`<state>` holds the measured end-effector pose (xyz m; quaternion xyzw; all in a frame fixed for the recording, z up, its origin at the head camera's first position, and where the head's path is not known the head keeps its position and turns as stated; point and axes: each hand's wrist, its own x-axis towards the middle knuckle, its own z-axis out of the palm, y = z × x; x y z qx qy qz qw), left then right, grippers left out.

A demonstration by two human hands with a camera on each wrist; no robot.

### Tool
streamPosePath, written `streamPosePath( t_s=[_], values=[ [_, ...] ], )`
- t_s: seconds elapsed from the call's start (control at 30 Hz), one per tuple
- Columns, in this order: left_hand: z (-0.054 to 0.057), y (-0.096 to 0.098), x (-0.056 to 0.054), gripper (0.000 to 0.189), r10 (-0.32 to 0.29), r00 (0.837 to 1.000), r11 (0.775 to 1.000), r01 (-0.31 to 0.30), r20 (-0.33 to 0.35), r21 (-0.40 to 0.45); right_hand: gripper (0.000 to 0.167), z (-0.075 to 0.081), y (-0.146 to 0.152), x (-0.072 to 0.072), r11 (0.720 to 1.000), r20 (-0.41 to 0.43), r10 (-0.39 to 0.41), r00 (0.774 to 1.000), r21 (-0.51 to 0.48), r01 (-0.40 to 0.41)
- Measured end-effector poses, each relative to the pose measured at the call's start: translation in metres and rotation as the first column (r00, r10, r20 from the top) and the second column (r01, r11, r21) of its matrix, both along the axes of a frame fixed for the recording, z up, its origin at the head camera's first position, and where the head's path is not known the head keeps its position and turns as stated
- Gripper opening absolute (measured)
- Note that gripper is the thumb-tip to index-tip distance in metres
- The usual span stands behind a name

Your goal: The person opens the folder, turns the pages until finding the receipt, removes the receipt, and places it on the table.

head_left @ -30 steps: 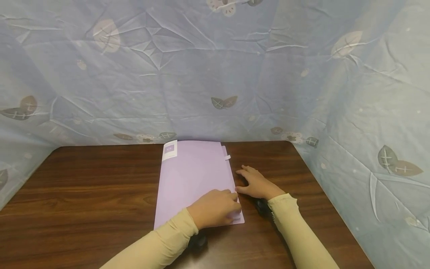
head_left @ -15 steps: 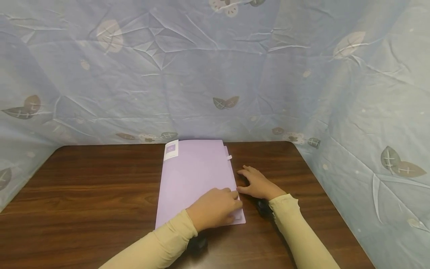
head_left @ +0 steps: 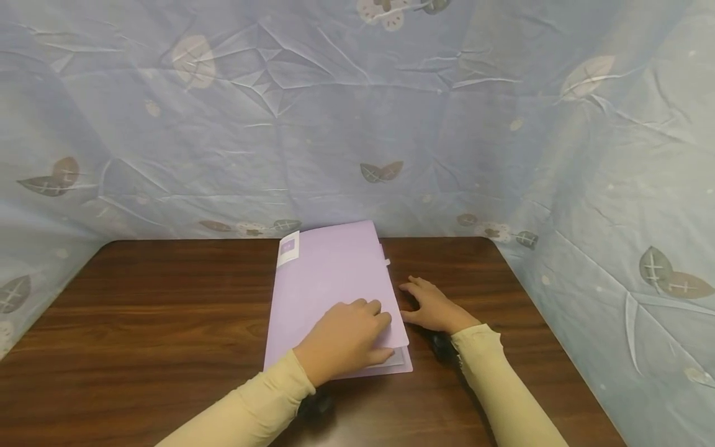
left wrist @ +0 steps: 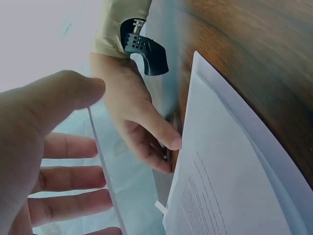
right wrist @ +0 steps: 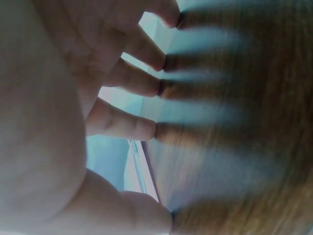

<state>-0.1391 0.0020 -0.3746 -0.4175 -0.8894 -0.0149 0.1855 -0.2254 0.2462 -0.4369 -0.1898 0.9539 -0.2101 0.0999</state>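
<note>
A light purple folder (head_left: 324, 279) lies on the brown wooden table, a white label (head_left: 288, 248) at its far left corner. My left hand (head_left: 346, 335) holds the right edge of the folder's front cover, fingers on the upper side and thumb below. The cover is raised, and in the left wrist view printed white sheets (left wrist: 215, 161) show under it. To the right of the folder, my right hand (head_left: 436, 306) rests with spread fingertips on the table; its thumb is beside the folder's edge.
A small white tab (head_left: 388, 262) sticks out from the folder's right side. Leaf-patterned cloth (head_left: 335, 124) hangs along the table's back and right sides. A black wrist device (left wrist: 149, 51) is strapped to the right sleeve. The table (head_left: 167, 310) extends left of the folder.
My left hand has lifted the folder's front cover and moved slightly left, uncovering the sheets' near corner. The right hand keeps its place on the table.
</note>
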Motion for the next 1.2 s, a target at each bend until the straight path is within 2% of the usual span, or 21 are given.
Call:
streamPosePath(
  t_s=[0.3, 0.43, 0.5, 0.57, 0.7, 0.8, 0.93, 1.07, 1.2],
  values=[
    [0.004, -0.006, 0.0, 0.043, -0.015, 1.0, 0.997, 0.015, -0.001, 0.07, 0.068, -0.001, 0.001, 0.0, 1.0, -0.003, 0.006, 1.0, 0.0, -0.006],
    [0.003, -0.002, 0.001, 0.067, -0.011, 1.0, 0.997, 0.009, 0.02, 0.071, 0.067, -0.001, 0.002, -0.001, 1.0, -0.008, 0.006, 1.0, -0.002, -0.006],
    [0.001, -0.001, 0.003, 0.08, 0.03, 0.998, 0.999, -0.032, 0.051, 0.033, 0.067, -0.002, 0.002, -0.001, 1.0, -0.009, 0.007, 1.0, -0.004, -0.007],
    [0.0, -0.001, 0.006, 0.09, 0.099, 0.989, 0.995, -0.098, 0.113, -0.012, 0.066, -0.002, 0.001, -0.001, 1.0, -0.012, 0.009, 1.0, -0.003, -0.009],
    [-0.003, -0.002, 0.014, 0.105, 0.242, 0.944, 0.969, -0.225, 0.226, -0.1, 0.067, -0.002, 0.0, -0.002, 1.0, -0.012, 0.008, 1.0, 0.006, -0.008],
    [-0.006, -0.003, 0.018, 0.108, 0.286, 0.929, 0.955, -0.257, 0.236, -0.145, 0.068, -0.001, 0.0, -0.002, 1.0, -0.009, 0.005, 1.0, 0.007, -0.005],
    [-0.012, -0.004, 0.019, 0.11, 0.288, 0.932, 0.953, -0.257, 0.219, -0.16, 0.069, -0.001, 0.0, -0.002, 1.0, -0.007, 0.005, 1.0, 0.005, -0.005],
    [-0.016, -0.004, 0.018, 0.101, 0.279, 0.942, 0.957, -0.258, 0.186, -0.132, 0.068, -0.002, 0.001, -0.003, 1.0, -0.011, 0.011, 1.0, 0.007, -0.011],
    [-0.014, -0.004, 0.016, 0.088, 0.274, 0.945, 0.96, -0.258, 0.18, -0.105, 0.067, -0.003, 0.001, -0.003, 1.0, -0.011, 0.012, 1.0, 0.004, -0.012]
  ],
)
